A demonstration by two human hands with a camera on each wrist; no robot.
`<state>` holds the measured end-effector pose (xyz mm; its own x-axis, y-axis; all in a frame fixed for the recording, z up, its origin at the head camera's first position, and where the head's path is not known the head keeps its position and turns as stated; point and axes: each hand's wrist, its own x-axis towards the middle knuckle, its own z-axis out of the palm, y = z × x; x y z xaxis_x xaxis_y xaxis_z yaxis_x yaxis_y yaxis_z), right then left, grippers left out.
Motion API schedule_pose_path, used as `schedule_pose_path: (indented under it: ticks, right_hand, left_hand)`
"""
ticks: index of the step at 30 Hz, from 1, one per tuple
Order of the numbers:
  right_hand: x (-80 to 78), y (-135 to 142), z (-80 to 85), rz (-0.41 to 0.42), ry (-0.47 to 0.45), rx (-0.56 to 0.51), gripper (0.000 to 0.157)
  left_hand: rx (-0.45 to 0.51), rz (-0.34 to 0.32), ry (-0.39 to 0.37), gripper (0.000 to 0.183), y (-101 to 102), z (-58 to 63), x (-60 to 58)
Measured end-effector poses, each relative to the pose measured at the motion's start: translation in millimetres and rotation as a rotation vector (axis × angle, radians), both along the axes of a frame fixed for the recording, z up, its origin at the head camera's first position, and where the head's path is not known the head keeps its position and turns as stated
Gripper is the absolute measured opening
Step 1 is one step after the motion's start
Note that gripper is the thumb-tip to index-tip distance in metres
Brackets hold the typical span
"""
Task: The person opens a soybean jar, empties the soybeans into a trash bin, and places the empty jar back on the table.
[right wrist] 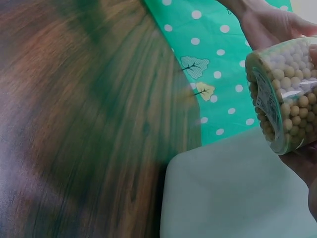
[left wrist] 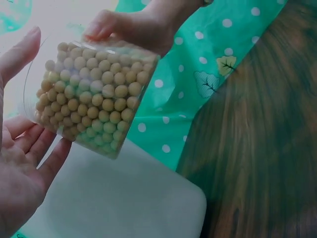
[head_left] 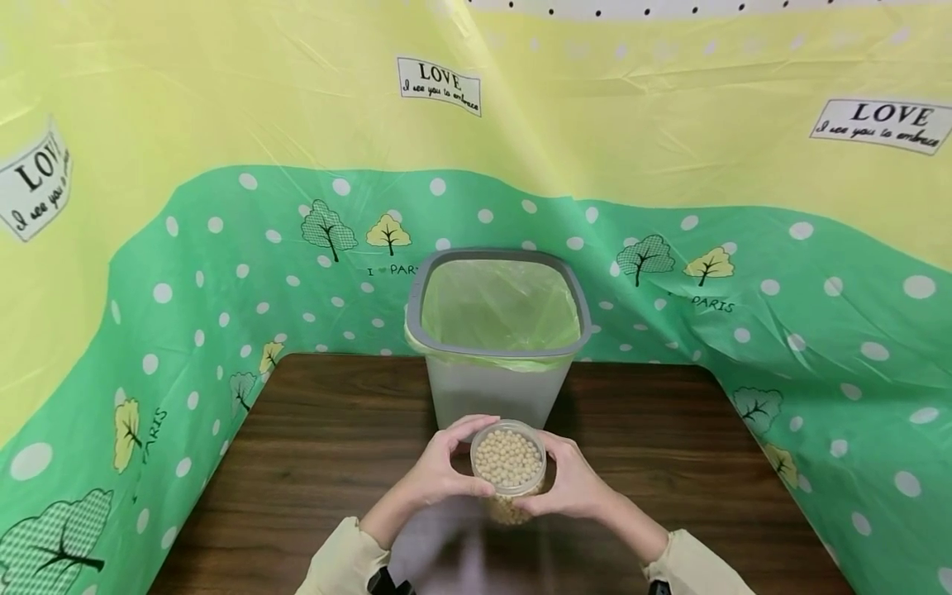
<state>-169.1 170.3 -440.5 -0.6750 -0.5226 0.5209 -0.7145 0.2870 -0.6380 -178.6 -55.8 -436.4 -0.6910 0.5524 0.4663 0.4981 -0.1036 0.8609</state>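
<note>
A clear plastic jar (head_left: pixel 509 463) full of small round beige balls is held up between both hands, above the table and in front of the bin. My left hand (head_left: pixel 445 469) grips the jar's left side, thumb toward me and fingers at the far side. On the opposite side my right hand (head_left: pixel 571 483) grips it the same way. Whether a clear lid covers the top cannot be told. The left wrist view shows the balls (left wrist: pixel 91 94) through the jar's wall. A printed label on the jar's base (right wrist: pixel 266 99) appears in the right wrist view.
A pale grey bin (head_left: pixel 491 388) with a darker grey rim and a green liner bag (head_left: pixel 498 306) stands at the back of the dark wooden table (head_left: pixel 335 438). Green and yellow printed cloth (head_left: pixel 245 223) hangs around the table's back and sides.
</note>
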Motion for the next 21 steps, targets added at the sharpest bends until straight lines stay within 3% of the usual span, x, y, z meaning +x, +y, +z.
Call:
schedule_pose_path:
  ticks: [4, 7, 11, 15, 18, 21]
  right_hand:
    - [-0.6, 1, 1.5, -0.027, -0.049, 0.028, 0.078]
    - [-1.7, 1, 7.2, -0.024, -0.099, 0.05, 0.078]
    - [-3.4, 3, 14.5, 0.027, -0.16, 0.038, 0.074]
    - [-5.9, 4, 17.9, 0.08, -0.164, 0.043, 0.074]
    - [-8.0, 4, 19.9, 0.083, -0.166, 0.048, 0.074]
    - [-10.3, 4, 22.4, 0.05, -0.162, 0.058, 0.073]
  left_hand:
    - [-0.017, 0.066, -0.02, 0.074, 2, -0.8, 1.8]
    - [-0.039, 0.067, -0.051, 0.075, -1, 2.8, -0.3]
    - [0.011, -0.08, -0.158, 0.075, -9, 6.5, -9.2]
    - [0.075, -0.216, -0.239, 0.074, -15, 3.9, -18.1]
    - [0.087, -0.238, -0.218, 0.074, -15, 2.3, -20.4]
    - [0.106, -0.189, -0.188, 0.073, -13, 2.2, -19.0]
